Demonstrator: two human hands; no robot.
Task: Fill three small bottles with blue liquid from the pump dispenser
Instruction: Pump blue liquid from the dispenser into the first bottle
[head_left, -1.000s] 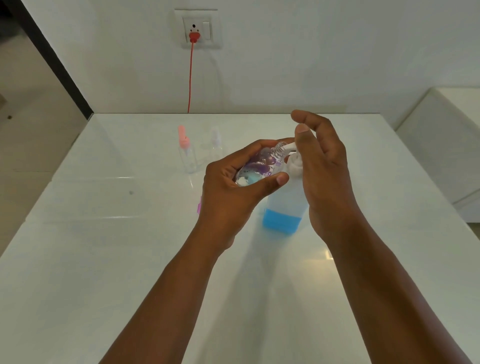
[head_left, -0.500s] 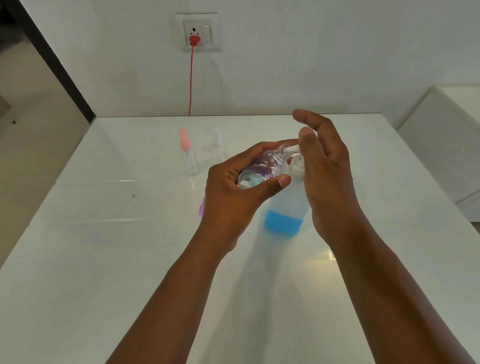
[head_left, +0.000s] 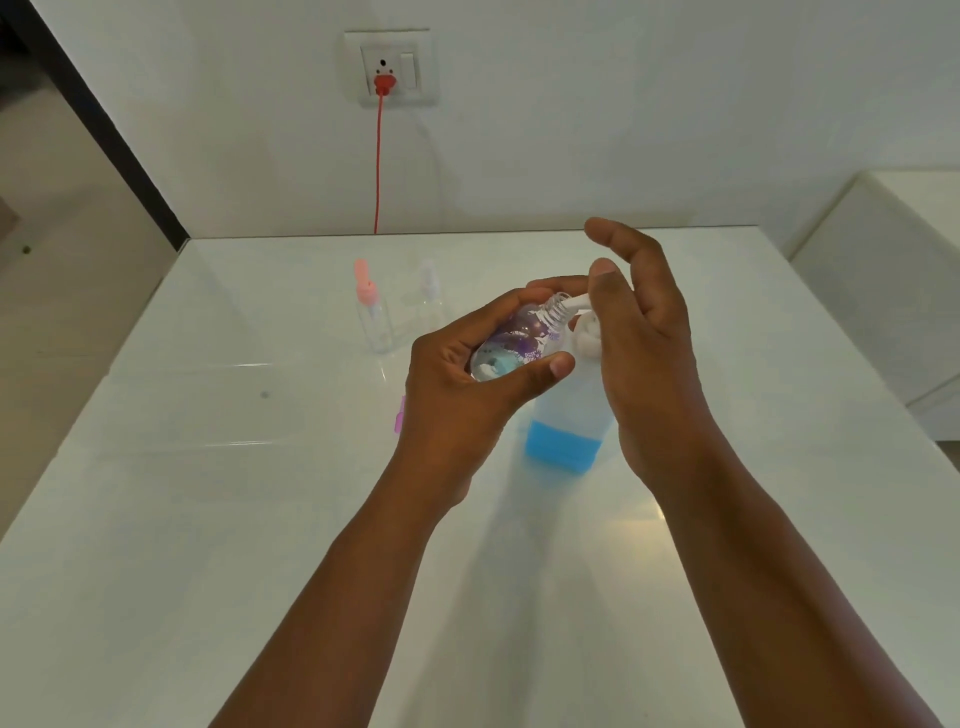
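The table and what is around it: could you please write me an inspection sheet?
Surface: white glossy table.
Job's things: pump dispenser, blue liquid low inside; small bottle tilted, neck at the spout; pink-capped bottle and clear-capped bottle standing behind.
Clutter: pink piece beside the left wrist.
Grippers: left hand holds the small bottle; right hand on the pump head.
Cables: red cord plugged into wall socket.
Surroundings: white wall, white cabinet at right.

— Lighting? Dim, soft, bluish; pale glare on the table (head_left: 156, 519) left of the arms, faint shadows beneath them.
— Sharpness? Slightly soft throughout; wide-angle bending at the edges, far bottles (head_left: 374, 322) hazy.
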